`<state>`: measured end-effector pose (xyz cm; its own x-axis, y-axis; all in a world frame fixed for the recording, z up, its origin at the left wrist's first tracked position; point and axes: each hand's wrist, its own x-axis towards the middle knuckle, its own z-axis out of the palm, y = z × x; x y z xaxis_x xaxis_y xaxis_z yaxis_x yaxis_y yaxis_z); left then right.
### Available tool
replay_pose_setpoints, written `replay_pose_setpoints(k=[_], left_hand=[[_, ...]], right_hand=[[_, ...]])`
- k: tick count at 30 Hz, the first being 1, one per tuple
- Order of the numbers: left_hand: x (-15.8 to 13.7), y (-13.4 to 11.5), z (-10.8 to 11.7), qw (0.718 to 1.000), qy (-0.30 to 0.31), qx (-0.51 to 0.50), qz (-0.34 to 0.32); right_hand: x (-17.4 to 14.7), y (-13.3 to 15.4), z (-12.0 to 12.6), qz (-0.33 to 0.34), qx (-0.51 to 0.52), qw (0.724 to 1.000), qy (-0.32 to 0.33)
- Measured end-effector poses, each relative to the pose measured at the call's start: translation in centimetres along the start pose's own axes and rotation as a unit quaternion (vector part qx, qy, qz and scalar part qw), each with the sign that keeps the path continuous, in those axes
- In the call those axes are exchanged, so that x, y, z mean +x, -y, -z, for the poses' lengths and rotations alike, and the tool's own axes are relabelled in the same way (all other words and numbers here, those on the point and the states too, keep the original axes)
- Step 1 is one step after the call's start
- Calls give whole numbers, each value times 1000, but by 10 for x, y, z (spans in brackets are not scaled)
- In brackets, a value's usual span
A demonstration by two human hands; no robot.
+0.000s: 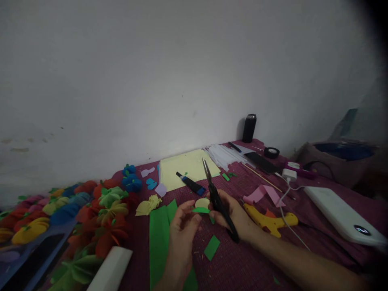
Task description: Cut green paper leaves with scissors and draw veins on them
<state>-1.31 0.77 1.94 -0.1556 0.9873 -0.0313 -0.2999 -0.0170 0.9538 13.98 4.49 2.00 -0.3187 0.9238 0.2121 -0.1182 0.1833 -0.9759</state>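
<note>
Left hand (182,228) pinches one small green paper piece (200,210) between thumb and fingertips, low at centre above the counter (257,258). Right hand (235,216) grips one pair of black scissors (216,198), blades nearly closed and pointing up, just beside that piece. One green scrap (211,247) lies below; one long green sheet (159,238) is partly hidden by the left wrist. One yellow glue gun (271,220) lies right. Paper flowers (100,210) crowd the left, too heaped and blurred to count.
</note>
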Motion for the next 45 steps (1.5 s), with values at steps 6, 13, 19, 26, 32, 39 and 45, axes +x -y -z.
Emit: replay_pose_setpoints(k=[6, 13, 19, 26, 32, 39, 45], left_hand=[[5, 1, 3, 992, -8, 96, -85], [5, 4, 5, 976, -23, 170, -135], [5, 3, 4, 985, -10, 146, -96], [7, 4, 3, 986, 1, 140, -91], [5, 1, 4, 985, 13, 144, -90], [5, 0, 6, 961, 4, 197, -192], [9, 1, 12, 976, 39, 157, -149]], right_hand=[[0, 2, 3, 0, 10, 1000, 10], [2, 2, 4, 18, 43, 999, 24], [2, 5, 5, 16, 59, 998, 32], [0, 6, 5, 19, 53, 998, 38], [1, 6, 5, 9, 60, 997, 43], [2, 3, 2, -16, 67, 997, 45], [3, 2, 3, -22, 79, 995, 63]])
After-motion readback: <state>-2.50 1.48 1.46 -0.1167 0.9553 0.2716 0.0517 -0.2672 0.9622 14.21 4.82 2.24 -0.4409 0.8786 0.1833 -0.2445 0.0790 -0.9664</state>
